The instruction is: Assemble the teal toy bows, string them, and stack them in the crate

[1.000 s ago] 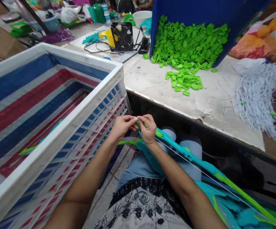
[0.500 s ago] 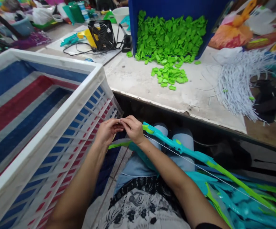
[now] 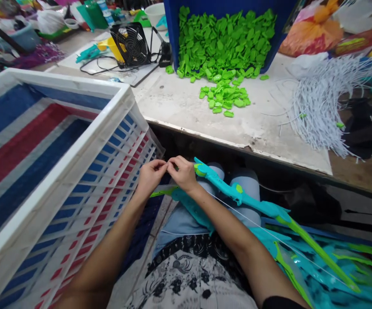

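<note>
Over the lap, just below the edge of the counter (image 3: 186, 107), both hands met fingertip to fingertip. The left hand (image 3: 149, 175) and the right hand (image 3: 182, 174) were each closed to a fine pinch, thumb against forefinger, and touched one another. What sat between the fingertips was too small to make out. By my judgement it was the loose end of the white string (image 3: 256, 226) that ran along the toy bow (image 3: 239, 196).

That bow, teal with green tips, lay slanting across the knees. Its upper tip was just beside the right hand, and its lower limb reached down to the right over a heap of teal and green parts (image 3: 349, 266). The step in hand looked like fine work on the string at the bow's upper tip — knotting or threading, I could not tell which. A further move there would call for a steady pinch from both hands, tension kept along the string, and the bow held from sliding off the knees.

To the left stood a white slatted crate (image 3: 76, 141) lined with striped sheeting. On the counter lay green plastic pieces (image 3: 224, 96) spilling from a blue bin (image 3: 173, 25), a bundle of white strands (image 3: 321, 103) and a small fan (image 3: 131, 43).
</note>
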The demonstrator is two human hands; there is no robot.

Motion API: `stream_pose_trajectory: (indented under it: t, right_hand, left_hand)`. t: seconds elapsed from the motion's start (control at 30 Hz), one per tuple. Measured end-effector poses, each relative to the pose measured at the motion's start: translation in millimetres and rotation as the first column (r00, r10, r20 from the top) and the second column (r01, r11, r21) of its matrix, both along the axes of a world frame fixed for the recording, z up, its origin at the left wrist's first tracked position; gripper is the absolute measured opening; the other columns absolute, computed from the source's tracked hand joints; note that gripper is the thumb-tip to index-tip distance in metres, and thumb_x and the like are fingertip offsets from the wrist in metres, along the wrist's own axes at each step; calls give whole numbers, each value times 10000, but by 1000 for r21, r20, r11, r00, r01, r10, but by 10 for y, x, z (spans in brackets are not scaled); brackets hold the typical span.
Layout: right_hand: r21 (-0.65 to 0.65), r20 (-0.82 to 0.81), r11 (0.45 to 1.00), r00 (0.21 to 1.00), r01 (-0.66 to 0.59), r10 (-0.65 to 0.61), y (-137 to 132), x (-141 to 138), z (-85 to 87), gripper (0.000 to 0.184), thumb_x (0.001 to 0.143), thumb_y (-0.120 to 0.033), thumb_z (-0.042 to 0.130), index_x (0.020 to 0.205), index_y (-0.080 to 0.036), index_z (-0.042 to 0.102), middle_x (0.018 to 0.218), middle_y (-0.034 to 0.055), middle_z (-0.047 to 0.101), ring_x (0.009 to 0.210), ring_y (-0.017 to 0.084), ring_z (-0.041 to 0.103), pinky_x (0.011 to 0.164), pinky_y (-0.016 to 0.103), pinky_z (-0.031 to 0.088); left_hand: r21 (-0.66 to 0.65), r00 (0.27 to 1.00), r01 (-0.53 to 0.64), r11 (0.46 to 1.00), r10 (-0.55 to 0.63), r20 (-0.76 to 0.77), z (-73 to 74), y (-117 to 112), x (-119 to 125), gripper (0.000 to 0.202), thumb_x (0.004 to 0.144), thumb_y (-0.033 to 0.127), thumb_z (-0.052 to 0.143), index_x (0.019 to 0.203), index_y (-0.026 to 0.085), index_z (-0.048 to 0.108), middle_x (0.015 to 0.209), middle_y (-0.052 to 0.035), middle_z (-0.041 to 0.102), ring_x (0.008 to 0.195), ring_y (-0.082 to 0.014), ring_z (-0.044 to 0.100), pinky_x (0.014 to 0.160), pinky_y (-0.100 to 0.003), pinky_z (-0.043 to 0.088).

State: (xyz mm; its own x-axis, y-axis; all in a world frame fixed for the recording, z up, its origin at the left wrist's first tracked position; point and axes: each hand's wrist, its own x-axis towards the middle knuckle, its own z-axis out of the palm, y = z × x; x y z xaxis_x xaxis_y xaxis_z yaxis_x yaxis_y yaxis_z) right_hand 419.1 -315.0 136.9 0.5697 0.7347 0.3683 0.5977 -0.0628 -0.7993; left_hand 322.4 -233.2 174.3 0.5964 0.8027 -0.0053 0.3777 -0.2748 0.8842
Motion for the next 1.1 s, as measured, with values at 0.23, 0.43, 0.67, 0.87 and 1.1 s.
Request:
stream_pose_trajectory:
  t: [0.23,0.43,0.67,0.87,1.1]
  right_hand:
    - [-167,159,985,987,46,-19,11,112,-259,243,892,-244,405,838,-171,631,830,65,615,778,168,564,723,260,399]
    - [-301,61,953,998,28,-10,38,171,-449,230,882,-224,418,846,-173,640,853,70,642,800,184,571,743,283,413]
    - [-313,332,857,798,-409,502,-89,-384,-419,260,879,-310,503,1078,-171,596,1001,116,602,938,221,523,819,345,423]
    - [-668,285,682,745,-297,604,-101,-530,-500,451,846,-143,455,1294,-193,463,1000,131,580,897,234,548,775,349,435]
    - [-609,36,688,852,-395,522,-52,-270,-506,513,749,-150,545,1259,-186,507,1053,97,613,957,227,579,824,304,441]
  left_hand:
    - [-44,985,174,984,-173,28,-312,57,-36,210,749,331,617,846,183,732,850,-60,715,818,-204,640,809,-309,475]
    - [154,999,-12,988,19,-43,-682,-467,-721,307,848,320,524,1101,183,629,1165,-115,610,1110,-220,552,916,-388,470]
    - [251,850,447,859,-321,-417,-954,-1283,-1625,204,884,265,493,994,235,662,1053,-79,653,967,-214,617,833,-366,525]
    - [284,785,539,793,-350,-511,-852,-1233,-1620,185,893,311,476,875,183,608,832,-69,623,794,-202,564,694,-323,487]
    - [130,782,542,830,-441,-440,-903,-1189,-1629,203,897,298,457,792,194,598,711,-42,593,707,-179,534,657,-291,429]
